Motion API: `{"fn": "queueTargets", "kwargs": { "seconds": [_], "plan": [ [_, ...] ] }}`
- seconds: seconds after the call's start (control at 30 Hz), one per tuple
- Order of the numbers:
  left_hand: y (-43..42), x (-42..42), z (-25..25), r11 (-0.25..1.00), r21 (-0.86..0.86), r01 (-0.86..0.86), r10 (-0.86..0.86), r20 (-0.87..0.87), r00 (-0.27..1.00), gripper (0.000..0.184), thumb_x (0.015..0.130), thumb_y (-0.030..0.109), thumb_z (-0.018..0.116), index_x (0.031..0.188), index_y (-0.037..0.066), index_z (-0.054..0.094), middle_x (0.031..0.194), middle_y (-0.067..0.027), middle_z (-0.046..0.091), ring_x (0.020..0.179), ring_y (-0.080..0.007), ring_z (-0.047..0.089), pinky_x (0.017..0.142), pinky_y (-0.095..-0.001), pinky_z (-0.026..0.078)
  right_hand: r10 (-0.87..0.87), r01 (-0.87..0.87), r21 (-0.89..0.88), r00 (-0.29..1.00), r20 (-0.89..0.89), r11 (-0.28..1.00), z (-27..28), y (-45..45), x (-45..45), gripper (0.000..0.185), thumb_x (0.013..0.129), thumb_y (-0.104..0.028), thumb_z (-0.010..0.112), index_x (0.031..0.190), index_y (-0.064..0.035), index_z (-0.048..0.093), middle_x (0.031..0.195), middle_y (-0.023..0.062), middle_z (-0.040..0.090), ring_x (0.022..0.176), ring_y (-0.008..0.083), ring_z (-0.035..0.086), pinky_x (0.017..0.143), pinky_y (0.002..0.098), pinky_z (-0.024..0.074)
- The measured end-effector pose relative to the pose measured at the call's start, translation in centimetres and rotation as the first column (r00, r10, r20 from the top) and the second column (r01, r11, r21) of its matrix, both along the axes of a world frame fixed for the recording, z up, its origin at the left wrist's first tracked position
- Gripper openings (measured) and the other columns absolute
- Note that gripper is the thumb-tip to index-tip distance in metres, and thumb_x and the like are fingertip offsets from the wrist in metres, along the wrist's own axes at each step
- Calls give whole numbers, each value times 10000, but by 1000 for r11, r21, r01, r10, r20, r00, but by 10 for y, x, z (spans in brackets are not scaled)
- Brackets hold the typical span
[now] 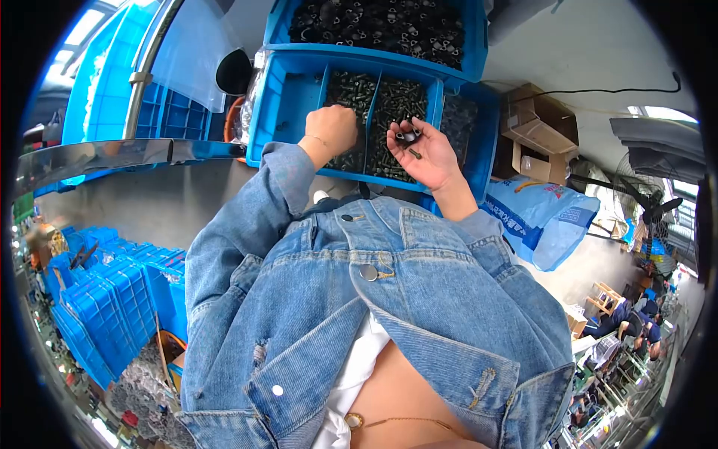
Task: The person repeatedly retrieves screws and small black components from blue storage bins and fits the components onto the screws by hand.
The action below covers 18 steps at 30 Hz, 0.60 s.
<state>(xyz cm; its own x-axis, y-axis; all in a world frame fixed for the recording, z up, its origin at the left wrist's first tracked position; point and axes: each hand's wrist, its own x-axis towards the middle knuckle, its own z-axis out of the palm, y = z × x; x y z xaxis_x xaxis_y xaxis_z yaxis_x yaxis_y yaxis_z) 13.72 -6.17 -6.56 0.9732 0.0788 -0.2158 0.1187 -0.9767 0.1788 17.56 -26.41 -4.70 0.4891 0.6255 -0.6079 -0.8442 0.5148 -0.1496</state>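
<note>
A blue bin point(262, 112) with dividers holds dark greenish bolts point(350, 90) in its middle and right compartments. My left hand point(331, 129) is closed over the middle compartment, back of the hand up; its fingertips and anything in them are hidden. Over the right compartment, my right hand point(426, 156) is turned palm up with its fingers curled round a small black clamp point(408, 138). A single bolt point(414, 153) lies on that palm, just below the clamp. Behind, another blue bin point(280, 22) is filled with black clamps point(374, 26).
Cardboard boxes point(538, 123) and a blue-white sack point(538, 217) are at the right. A metal rail point(97, 156) runs along the left. Blue crates point(112, 307) are stacked at the lower left. People point(636, 322) sit far off at the right.
</note>
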Motion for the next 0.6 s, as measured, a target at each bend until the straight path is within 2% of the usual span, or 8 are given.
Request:
{"fn": "queueTargets", "kwargs": {
  "seconds": [0.1,0.2,0.3,0.33,0.4,0.47,0.5,0.6],
  "plan": [
    [0,3,16,999,-38,4,-6,-48,999,234,686,279,617,726,53,664,774,-144,652,750,-308,644,633,-414,525,3,-3,29,1000,-19,1000,-3,-2,0,205,917,-175,475,896,25,513,969,166,549,937,275,548,879,386,490],
    [-1,3,8,998,-36,49,-50,-19,999,233,661,291,630,722,70,666,754,-134,653,739,-307,644,628,-408,524,2,-2,4,1000,-22,1000,-5,0,0,208,916,-179,476,895,24,515,962,166,550,938,279,546,880,389,488],
    [3,3,24,989,-146,-8,8,-2,1000,226,648,305,638,709,89,660,738,-123,651,716,-308,640,613,-401,518,-14,13,-31,1000,-6,999,-4,4,0,215,918,-186,476,895,24,517,964,170,551,942,285,543,886,391,482],
    [6,4,37,972,-234,6,7,55,998,231,642,317,641,676,89,635,727,-122,644,696,-317,627,598,-407,506,-10,10,-42,1000,-11,999,-5,3,1,216,917,-187,479,901,26,515,967,166,552,940,281,544,886,392,480],
    [7,8,66,925,-353,144,-105,128,986,238,645,305,636,667,70,609,726,-127,631,704,-324,616,596,-408,495,-1,-1,-62,1000,-29,998,-6,4,0,220,917,-189,484,913,29,510,974,157,555,936,275,546,885,395,477],
    [-7,8,96,877,-342,336,-280,203,938,227,651,280,624,677,55,598,747,-131,620,723,-327,611,602,-410,489,27,-31,-151,999,-29,988,-3,9,-3,234,922,-208,463,959,18,510,1011,144,561,961,270,547,889,398,469],
    [-17,8,103,870,-325,371,-328,180,927,211,657,258,611,697,51,609,778,-132,615,767,-323,613,627,-408,497,47,-51,-192,999,-27,980,-2,13,-4,244,925,-218,453,982,12,510,1030,137,564,974,268,548,890,400,466],
    [-44,2,97,876,-205,436,-430,77,900,204,691,208,623,826,66,677,901,-113,628,844,-292,629,671,-397,534,167,-117,-189,945,281,975,6,25,-17,272,930,-249,412,1059,-31,511,1091,107,565,1021,254,547,895,408,453]
  ]
}}
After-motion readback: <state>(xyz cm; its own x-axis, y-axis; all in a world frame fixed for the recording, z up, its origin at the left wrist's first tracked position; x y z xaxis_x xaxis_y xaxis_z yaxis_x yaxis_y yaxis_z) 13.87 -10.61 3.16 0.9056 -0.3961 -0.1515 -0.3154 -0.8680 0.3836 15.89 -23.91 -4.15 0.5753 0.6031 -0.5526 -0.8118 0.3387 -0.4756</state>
